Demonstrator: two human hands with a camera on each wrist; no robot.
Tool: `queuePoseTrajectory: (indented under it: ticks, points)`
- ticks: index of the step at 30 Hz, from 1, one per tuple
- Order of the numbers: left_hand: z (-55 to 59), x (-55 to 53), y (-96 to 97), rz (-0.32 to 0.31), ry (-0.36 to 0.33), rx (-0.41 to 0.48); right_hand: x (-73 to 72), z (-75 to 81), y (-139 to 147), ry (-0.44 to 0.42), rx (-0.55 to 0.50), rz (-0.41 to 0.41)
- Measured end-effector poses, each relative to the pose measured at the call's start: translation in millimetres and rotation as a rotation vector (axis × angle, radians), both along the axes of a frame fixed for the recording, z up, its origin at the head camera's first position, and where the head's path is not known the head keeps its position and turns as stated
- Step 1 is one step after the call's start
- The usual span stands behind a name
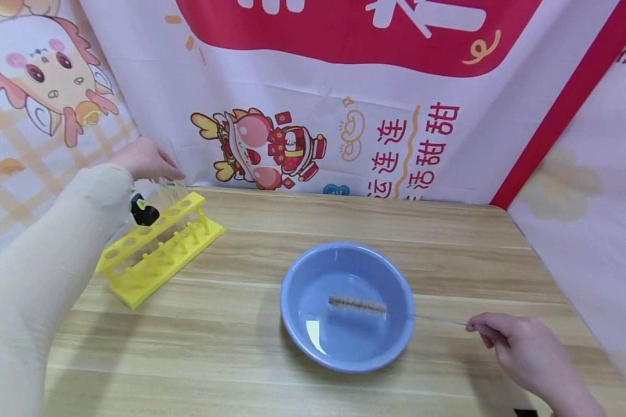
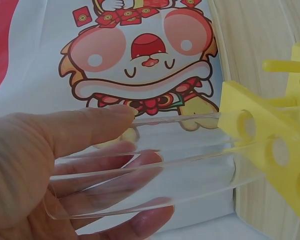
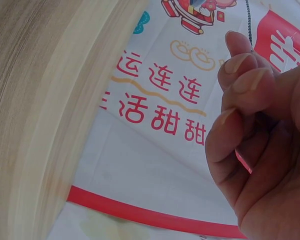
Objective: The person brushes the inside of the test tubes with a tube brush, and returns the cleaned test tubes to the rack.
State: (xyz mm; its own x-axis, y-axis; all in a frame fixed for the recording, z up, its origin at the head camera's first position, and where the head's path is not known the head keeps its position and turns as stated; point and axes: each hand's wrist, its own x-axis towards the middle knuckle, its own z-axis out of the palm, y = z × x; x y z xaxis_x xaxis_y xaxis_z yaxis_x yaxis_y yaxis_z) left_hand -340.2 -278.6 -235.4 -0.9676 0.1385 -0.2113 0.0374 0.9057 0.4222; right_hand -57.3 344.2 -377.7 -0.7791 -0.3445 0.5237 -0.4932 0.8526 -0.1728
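Observation:
My left hand (image 1: 146,159) reaches to the back left, over a yellow test tube rack (image 1: 173,262). In the left wrist view its thumb lies along one side of a clear test tube (image 2: 190,134) and the fingers curl behind, gripping it. The tube's far end meets a hole in the rack's top bar. A second clear tube (image 2: 200,172) runs alongside, in front of the fingers. On the right, my right hand (image 1: 527,347) pinches the thin wire handle of a test tube brush (image 1: 357,304). The brush's bristled head is over the inside of a blue basin (image 1: 346,249).
The wooden table (image 1: 229,359) carries the basin at its middle and the rack at its left. Printed cloth (image 1: 302,87) hangs along the back edge, with more cloth at both sides. Several holes in the rack's near part show no tube.

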Motion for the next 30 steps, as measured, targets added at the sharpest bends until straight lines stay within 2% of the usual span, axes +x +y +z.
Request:
queuePoseTrajectory:
  ticks: [9, 16, 20, 23, 26, 28, 30]
  points:
    - [1.5, 1.4, 2.0, -0.004, -0.003, 0.006, 3.9, 2.6, 0, -0.033, 0.004, -0.027]
    - [1.3, 0.4, 0.0, 0.0, -0.007, 0.0, 5.2, 4.6, -1, -0.015, 0.008, -0.034]
    - [4.8, 4.4, -0.3, 0.023, 0.022, -0.018, 5.3, 6.2, -2, -0.01, 0.008, -0.033]
    - [13.6, 15.5, 5.4, 0.06, 0.084, -0.01, 5.4, 7.4, -3, -0.006, 0.013, -0.034]
    - [23.3, 33.6, 16.8, 0.086, 0.171, 0.001, 5.0, 8.4, -4, -0.009, 0.021, -0.037]
    - [26.7, 48.1, 26.8, 0.06, 0.26, -0.008, 4.5, 9.1, -5, -0.01, 0.023, -0.039]
    - [28.5, 64.7, 39.0, -0.006, 0.37, -0.038, 3.4, 9.5, -7, -0.005, 0.026, -0.04]
